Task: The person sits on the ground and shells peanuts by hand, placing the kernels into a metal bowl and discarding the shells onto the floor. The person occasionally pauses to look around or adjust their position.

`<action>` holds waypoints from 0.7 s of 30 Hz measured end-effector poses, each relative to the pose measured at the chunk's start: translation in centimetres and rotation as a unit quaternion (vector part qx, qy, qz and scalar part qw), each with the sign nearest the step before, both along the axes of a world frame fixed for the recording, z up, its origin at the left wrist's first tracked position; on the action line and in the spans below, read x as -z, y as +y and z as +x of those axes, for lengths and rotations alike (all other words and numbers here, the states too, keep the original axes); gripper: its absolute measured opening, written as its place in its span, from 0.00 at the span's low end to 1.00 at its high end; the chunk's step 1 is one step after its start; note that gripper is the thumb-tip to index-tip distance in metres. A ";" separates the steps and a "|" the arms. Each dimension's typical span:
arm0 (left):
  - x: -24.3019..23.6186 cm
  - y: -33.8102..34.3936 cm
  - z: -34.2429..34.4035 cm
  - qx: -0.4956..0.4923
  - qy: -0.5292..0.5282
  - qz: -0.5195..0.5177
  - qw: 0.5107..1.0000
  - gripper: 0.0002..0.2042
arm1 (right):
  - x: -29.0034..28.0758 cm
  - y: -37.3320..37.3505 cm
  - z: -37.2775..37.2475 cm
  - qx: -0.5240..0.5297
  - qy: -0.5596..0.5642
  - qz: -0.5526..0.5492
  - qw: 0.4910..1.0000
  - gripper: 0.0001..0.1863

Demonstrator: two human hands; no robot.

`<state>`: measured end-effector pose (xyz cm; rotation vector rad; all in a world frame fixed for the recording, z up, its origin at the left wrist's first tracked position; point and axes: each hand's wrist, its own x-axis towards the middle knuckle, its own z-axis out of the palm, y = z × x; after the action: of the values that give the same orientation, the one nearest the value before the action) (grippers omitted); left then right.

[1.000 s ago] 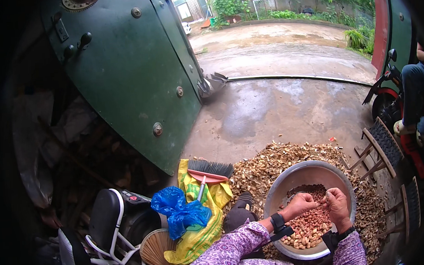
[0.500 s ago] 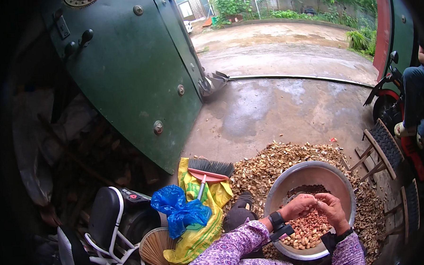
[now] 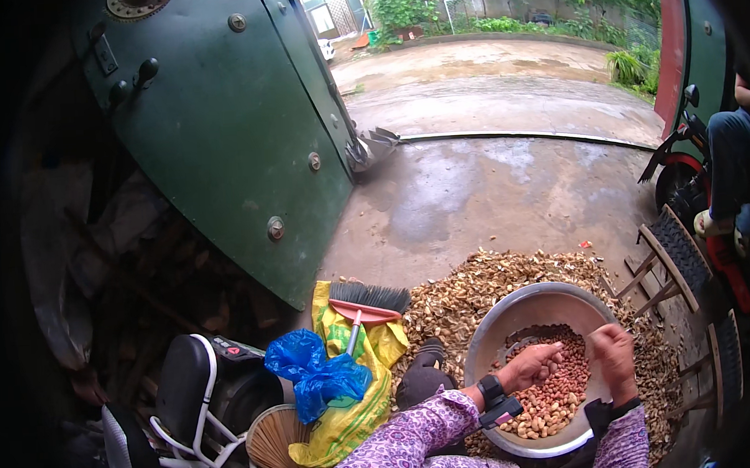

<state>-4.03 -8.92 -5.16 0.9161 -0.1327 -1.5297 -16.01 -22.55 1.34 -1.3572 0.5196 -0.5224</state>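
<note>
A wide metal basin [image 3: 512, 313] stands close before me, holding reddish shelled peanuts [image 3: 572, 378] and, toward its near side, paler peanuts in their shells [image 3: 534, 426]. Over the middle of the basin is my left hand [image 3: 535, 366], its fingers curled together; whatever they hold is too small to name. My right hand [image 3: 615, 359] is closed above the basin's right rim, slightly blurred, and its fingers hide anything inside. The two hands are apart. Dark bands circle both wrists.
Broken peanut shells [image 3: 453, 302] lie heaped around the basin. To the left are a broom [image 3: 368, 301], a yellow sack [image 3: 350, 427] and a blue plastic bag [image 3: 318, 374]. Low stools [image 3: 677, 254] stand at right, near a seated person [image 3: 736, 160]. A green metal door [image 3: 220, 132] stands left.
My hands, fingertips together over the basin before, have separated. The right has swung right to the rim, while the left stays over the peanuts.
</note>
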 end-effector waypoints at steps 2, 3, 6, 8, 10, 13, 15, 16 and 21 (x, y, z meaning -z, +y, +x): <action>-0.3 -0.1 0.0 -0.023 0.010 0.036 0.999 0.14 | 0.3 -3.5 -1.1 0.100 -0.152 0.178 0.967 0.07; -0.5 -0.4 -0.1 -0.045 0.018 0.071 0.996 0.14 | 0.9 -6.0 -2.2 0.148 -0.236 0.295 0.914 0.08; 0.1 -0.3 -0.4 -0.092 0.039 0.088 0.991 0.14 | 1.0 -8.2 -4.0 0.218 -0.234 0.313 0.894 0.08; 0.1 -0.2 -0.5 -0.095 0.035 0.092 0.991 0.14 | 0.1 -5.9 -3.3 0.225 -0.189 0.307 0.905 0.09; 0.4 -0.4 -0.6 -0.094 0.031 0.094 0.991 0.14 | 0.8 -3.7 -2.5 0.094 -0.084 0.236 0.963 0.10; 1.4 -0.3 -0.7 -0.056 0.035 0.086 0.994 0.13 | 1.1 2.4 -0.3 -0.063 0.063 -0.187 0.978 0.10; 1.2 -0.2 -1.2 -0.046 0.093 -0.011 0.995 0.14 | 1.7 4.2 0.1 -0.136 0.098 -0.465 0.869 0.11; 1.1 -0.3 -1.4 -0.045 0.093 -0.010 0.995 0.14 | 1.8 4.5 0.2 -0.150 0.130 -0.593 0.780 0.12; 0.1 -0.4 -2.0 -0.006 0.064 -0.011 0.998 0.16 | 2.2 4.2 0.1 -0.163 0.193 -0.541 0.802 0.12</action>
<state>-5.99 -9.30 -5.26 0.7983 -0.0511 -1.5673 -15.93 -18.35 -0.90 -2.6419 0.2706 -0.2233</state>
